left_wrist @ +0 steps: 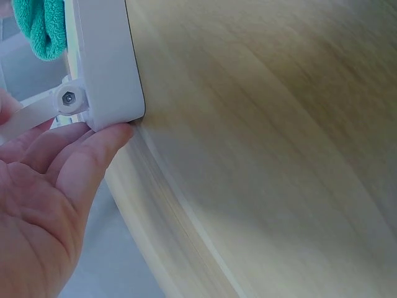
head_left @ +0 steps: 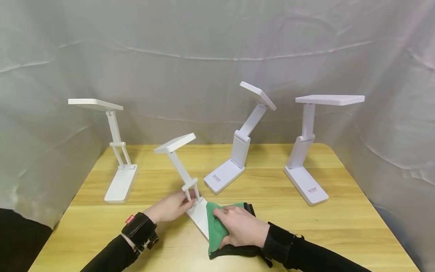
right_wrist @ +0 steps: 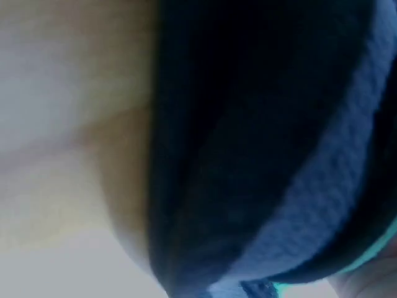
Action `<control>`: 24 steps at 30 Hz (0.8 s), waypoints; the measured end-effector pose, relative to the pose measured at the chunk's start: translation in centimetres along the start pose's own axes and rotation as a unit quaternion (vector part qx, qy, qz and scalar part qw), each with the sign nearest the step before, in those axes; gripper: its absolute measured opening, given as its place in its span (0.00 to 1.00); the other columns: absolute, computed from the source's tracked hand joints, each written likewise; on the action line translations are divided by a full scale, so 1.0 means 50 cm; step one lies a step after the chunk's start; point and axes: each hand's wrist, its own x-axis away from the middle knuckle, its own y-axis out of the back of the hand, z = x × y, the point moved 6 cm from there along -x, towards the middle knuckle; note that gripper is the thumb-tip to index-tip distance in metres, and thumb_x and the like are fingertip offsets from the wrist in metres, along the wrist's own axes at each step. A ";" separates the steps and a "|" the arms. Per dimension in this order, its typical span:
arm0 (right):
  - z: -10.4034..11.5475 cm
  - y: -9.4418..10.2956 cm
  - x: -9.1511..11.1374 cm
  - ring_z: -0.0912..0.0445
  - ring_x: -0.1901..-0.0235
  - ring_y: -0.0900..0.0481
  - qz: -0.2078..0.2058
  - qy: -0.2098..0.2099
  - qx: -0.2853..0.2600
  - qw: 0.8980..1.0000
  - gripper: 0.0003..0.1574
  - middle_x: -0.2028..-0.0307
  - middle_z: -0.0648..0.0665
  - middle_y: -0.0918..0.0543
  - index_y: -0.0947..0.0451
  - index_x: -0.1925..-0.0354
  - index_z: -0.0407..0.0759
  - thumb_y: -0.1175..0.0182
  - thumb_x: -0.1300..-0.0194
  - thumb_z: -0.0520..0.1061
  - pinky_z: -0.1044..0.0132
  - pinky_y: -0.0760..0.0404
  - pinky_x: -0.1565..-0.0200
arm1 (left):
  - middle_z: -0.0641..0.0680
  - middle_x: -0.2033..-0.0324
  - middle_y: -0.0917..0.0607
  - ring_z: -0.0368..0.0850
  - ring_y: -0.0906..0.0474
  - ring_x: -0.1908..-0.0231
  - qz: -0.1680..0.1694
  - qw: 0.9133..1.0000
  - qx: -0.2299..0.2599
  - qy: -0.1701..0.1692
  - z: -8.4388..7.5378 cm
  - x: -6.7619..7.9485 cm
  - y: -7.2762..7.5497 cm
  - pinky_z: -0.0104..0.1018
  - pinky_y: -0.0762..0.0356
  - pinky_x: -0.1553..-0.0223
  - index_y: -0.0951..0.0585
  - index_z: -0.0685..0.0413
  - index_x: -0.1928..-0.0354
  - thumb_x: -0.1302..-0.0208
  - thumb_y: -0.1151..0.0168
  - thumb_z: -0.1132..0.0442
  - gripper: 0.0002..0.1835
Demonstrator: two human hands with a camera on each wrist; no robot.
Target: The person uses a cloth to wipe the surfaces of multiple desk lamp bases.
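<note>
A white folding desk lamp [head_left: 198, 218] stands at the near middle of the table, its head tilted upward. My left hand [head_left: 171, 206] grips the rear end of its base, beside the hinge posts. The left wrist view shows those fingers against the base end [left_wrist: 115, 74] and a hinge screw next to them. With my right hand [head_left: 242, 226] I hold a green cloth [head_left: 216, 232] with dark edging, bunched over the front part of the base. Dark fabric [right_wrist: 248, 155] fills much of the right wrist view, which is blurred. The cloth hides the base's front end.
Three more white desk lamps stand unfolded behind: one at left [head_left: 121, 183], one at back centre [head_left: 224, 175], one at right [head_left: 306, 185]. The wooden table [head_left: 353, 234] has grey fabric [head_left: 204, 30] hanging round its back and sides.
</note>
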 end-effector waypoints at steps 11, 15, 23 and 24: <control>0.003 -0.004 0.018 0.56 0.55 0.22 -0.019 0.001 -0.014 1.000 0.38 0.57 0.50 0.21 0.38 0.44 0.45 0.33 0.45 0.59 0.61 0.22 0.50 | 0.58 0.51 0.19 0.48 0.22 0.51 -0.003 1.000 -0.007 0.002 0.003 -0.004 -0.003 0.44 0.22 0.50 0.25 0.57 0.43 0.28 0.52 0.60 0.16; 0.006 -0.006 0.016 0.55 0.52 0.23 -0.020 0.006 -0.014 1.000 0.42 0.54 0.50 0.22 0.39 0.43 0.44 0.34 0.46 0.62 0.60 0.24 0.46 | 0.57 0.52 0.19 0.47 0.22 0.52 0.000 1.000 -0.009 -0.006 0.001 -0.009 -0.008 0.43 0.22 0.50 0.25 0.56 0.43 0.27 0.53 0.59 0.16; 0.015 0.002 0.031 0.64 0.67 0.22 -0.054 0.029 0.012 0.998 0.22 0.68 0.54 0.21 0.32 0.51 0.47 0.34 0.42 0.42 0.72 0.21 0.64 | 0.58 0.52 0.19 0.49 0.22 0.51 -0.005 1.000 0.008 0.011 0.008 0.001 0.001 0.44 0.22 0.50 0.24 0.59 0.44 0.28 0.52 0.62 0.16; 0.023 0.000 0.033 0.61 0.63 0.20 -0.061 0.040 0.031 0.997 0.22 0.64 0.51 0.19 0.31 0.50 0.45 0.35 0.41 0.45 0.70 0.20 0.61 | 0.58 0.52 0.19 0.49 0.22 0.52 -0.004 1.000 0.003 0.010 0.008 0.002 0.002 0.44 0.22 0.50 0.24 0.59 0.44 0.28 0.52 0.62 0.16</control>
